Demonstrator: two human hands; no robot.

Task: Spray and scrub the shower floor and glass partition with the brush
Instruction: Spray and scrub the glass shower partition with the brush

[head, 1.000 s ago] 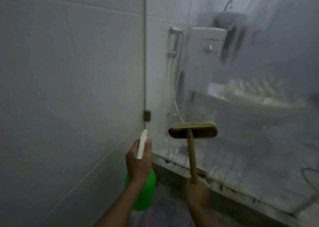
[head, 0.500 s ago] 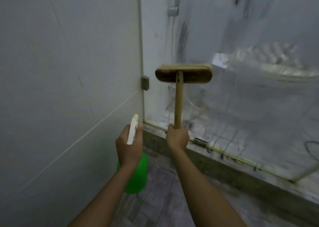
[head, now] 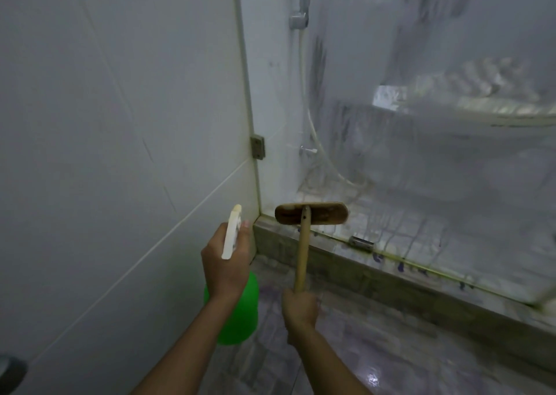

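Right hand [head: 299,307] is wrapped around the low end of the brush [head: 311,214] handle, fingers clamped on the wood. Brush head sits low against the glass partition [head: 421,169], just above the raised tiled curb [head: 376,271], near the corner where the glass meets the wall. Bristles face away, toward the glass — wooden back faces the camera. Contact looks likely but can't be confirmed from this angle.

Left hand [head: 225,262] holds the spray bottle [head: 237,313]: green body hangs below the fist, white trigger head pokes up above it, fingers closed round the neck. It's parked just left of the brush, nozzle pointing roughly at the corner — probably kept ready so spraying and scrubbing can alternate without putting anything down.

Grip at the far end of the handle gives reach and leverage; the person can work the bottom strip without crouching.

Glass is streaked and cloudy, runs of liquid trailing down to the bottom rail and its metal clip [head: 362,242] — judged to be mid-scrub on the lower pane. Shower floor [head: 301,349] tiles are wet.

Risk: slick tiles underfoot, and one-handed brush control near the wall bracket [head: 257,147].
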